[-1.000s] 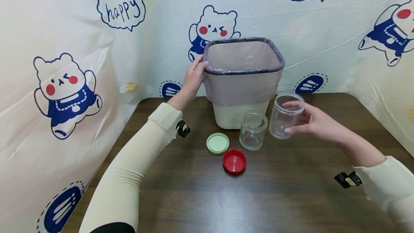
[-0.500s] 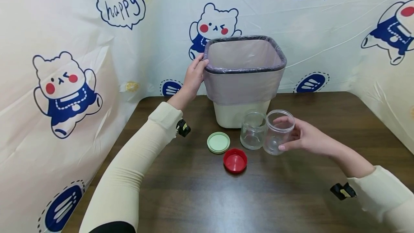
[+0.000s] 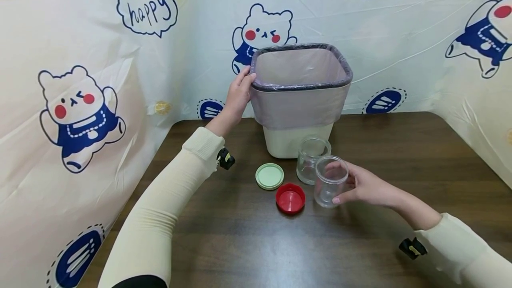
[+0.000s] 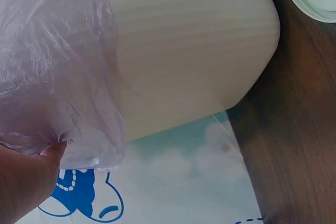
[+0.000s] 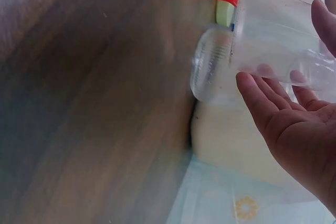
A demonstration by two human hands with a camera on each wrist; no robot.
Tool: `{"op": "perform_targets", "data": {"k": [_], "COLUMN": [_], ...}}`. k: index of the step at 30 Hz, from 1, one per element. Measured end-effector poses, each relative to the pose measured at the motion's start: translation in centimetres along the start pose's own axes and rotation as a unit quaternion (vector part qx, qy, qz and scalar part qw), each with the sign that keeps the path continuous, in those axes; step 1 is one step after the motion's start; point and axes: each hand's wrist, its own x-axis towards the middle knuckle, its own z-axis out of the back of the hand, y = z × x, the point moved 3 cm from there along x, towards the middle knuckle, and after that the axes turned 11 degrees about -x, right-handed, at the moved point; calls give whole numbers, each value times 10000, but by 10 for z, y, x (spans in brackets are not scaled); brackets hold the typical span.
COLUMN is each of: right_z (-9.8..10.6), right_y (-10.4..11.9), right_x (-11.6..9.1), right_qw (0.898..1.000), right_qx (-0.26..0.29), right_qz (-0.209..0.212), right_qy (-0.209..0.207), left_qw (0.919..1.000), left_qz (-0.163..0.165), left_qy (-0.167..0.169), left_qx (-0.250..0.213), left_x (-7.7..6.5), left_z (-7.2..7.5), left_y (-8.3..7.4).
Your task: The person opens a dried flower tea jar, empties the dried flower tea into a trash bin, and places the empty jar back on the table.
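Note:
My right hand holds a clear plastic jar with no lid, fingers behind it and thumb in front. In the right wrist view the jar appears sideways, above the tabletop. A second lidless clear jar stands just behind it, partly covered. My left hand grips the left side of a cream trash bin at its rim. The left wrist view shows the thumb pressing the thin purple bin liner; the other fingers are hidden there. A red lid and a pale green lid lie left of the jars.
The brown wooden table runs up to a printed curtain with cartoon bears behind the bin. Small black devices are strapped at both cuffs.
My right hand has carried the clear jar left and toward me, from right of the second jar to in front of it. The left hand stays on the bin.

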Motion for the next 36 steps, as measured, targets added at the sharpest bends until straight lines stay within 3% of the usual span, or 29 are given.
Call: {"op": "perform_targets", "data": {"k": [13, 36], "right_z": [-19, -28], "right_y": [-6, -9], "right_x": [5, 9], "right_qw": [9997, 9985], "right_qx": [8, 256], "right_qz": [-28, -273], "right_qy": [228, 390], "left_qw": [10000, 10000], "left_qz": [-20, -59], "left_qy": [-27, 40], "left_qx": [-6, -60], "left_x": [-1, -1], "left_z": [0, 1], "left_y": [0, 1]}}
